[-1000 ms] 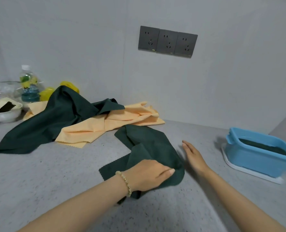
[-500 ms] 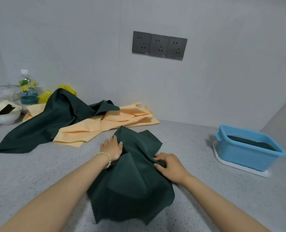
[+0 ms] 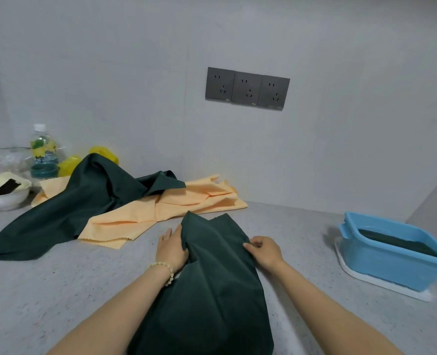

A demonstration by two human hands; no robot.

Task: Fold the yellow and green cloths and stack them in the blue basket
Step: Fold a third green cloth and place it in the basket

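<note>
A dark green cloth (image 3: 212, 283) lies rumpled on the grey counter between my forearms, its near end hanging toward me. My left hand (image 3: 171, 248), with a bead bracelet at the wrist, grips its left edge. My right hand (image 3: 264, 251) pinches its right edge. Behind them a yellow cloth (image 3: 171, 204) lies crumpled, with a second, larger green cloth (image 3: 84, 198) draped over its left part. The blue basket (image 3: 394, 262) stands at the right on a white tray, and a dark green cloth (image 3: 396, 243) lies flat inside it.
At the far left stand a white bowl (image 3: 6, 198), a plastic water bottle (image 3: 43, 152) and yellow items (image 3: 104, 153) against the wall. Three grey sockets (image 3: 247, 89) are on the back wall. A side wall closes in at the right behind the basket.
One second ago my left hand pressed on the cloth and my right lay open beside it. Both hands then took hold of its edges and spread it toward me.
</note>
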